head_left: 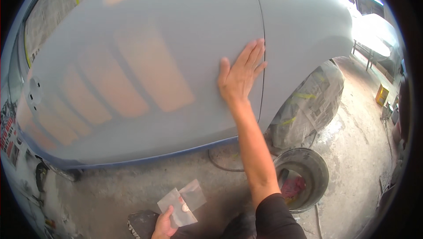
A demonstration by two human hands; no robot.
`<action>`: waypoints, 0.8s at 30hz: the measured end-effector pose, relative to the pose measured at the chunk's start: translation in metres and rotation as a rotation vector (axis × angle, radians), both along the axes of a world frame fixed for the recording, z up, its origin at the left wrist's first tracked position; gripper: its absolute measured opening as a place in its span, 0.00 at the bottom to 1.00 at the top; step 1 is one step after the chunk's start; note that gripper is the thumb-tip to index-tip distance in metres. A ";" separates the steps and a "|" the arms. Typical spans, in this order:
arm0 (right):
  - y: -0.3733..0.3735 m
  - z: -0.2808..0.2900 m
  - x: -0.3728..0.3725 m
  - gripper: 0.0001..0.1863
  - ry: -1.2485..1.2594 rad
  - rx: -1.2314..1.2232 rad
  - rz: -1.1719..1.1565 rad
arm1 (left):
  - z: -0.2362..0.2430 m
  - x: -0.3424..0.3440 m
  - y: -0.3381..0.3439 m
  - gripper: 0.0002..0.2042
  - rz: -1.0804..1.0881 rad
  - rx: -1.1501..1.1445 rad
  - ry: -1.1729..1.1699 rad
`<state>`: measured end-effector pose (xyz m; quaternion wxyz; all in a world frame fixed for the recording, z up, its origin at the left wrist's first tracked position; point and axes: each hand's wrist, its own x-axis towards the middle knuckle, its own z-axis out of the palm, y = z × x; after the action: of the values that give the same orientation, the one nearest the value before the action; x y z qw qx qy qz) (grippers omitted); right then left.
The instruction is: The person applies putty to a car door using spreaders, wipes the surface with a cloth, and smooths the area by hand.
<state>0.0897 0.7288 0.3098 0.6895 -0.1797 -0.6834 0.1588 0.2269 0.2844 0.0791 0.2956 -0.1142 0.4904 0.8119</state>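
My right hand (240, 74) lies flat on a car door (207, 54) coated in matte grey, its fingers spread. The fingertips reach the narrow seam between the door and the front fender (299, 32). Low in the view, my left hand (165, 225) is closed on thin, pale grey rectangular sheets (177, 208). One sheet overlaps another at an angle, and their exact kind is unclear. A strip of blue paint (154, 156) runs along the door's lower edge. Bands of warm light fall across the door's left part.
A wheel (308, 107) wrapped in newspaper and tape is under the fender. Beside my right arm stands a dark bucket (324, 173) with a reddish cloth (293, 187) inside. A hose (220, 166) crosses the concrete floor. A yellow can (382, 94) stands at the far right.
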 end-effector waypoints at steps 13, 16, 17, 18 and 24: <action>-0.071 -0.109 -0.034 0.50 -0.233 0.199 0.026 | 0.018 0.007 0.021 0.22 0.000 0.028 0.077; -0.060 -0.102 -0.022 0.50 -0.328 0.245 0.134 | 0.023 0.008 0.024 0.23 0.013 0.007 0.058; -0.045 -0.081 -0.022 0.49 -0.290 0.217 0.112 | 0.025 0.006 0.024 0.23 -0.011 0.027 0.057; -0.031 -0.049 -0.017 0.49 -0.249 0.190 0.083 | 0.028 0.003 0.025 0.23 -0.043 0.049 0.058; -0.003 0.067 -0.008 0.46 0.006 0.172 -0.071 | 0.025 -0.039 0.040 0.24 -0.089 0.056 0.024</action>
<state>0.0815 0.7258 0.3767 0.7097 -0.1434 -0.6856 0.0755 0.1884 0.3246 0.1040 0.3286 -0.0739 0.4754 0.8128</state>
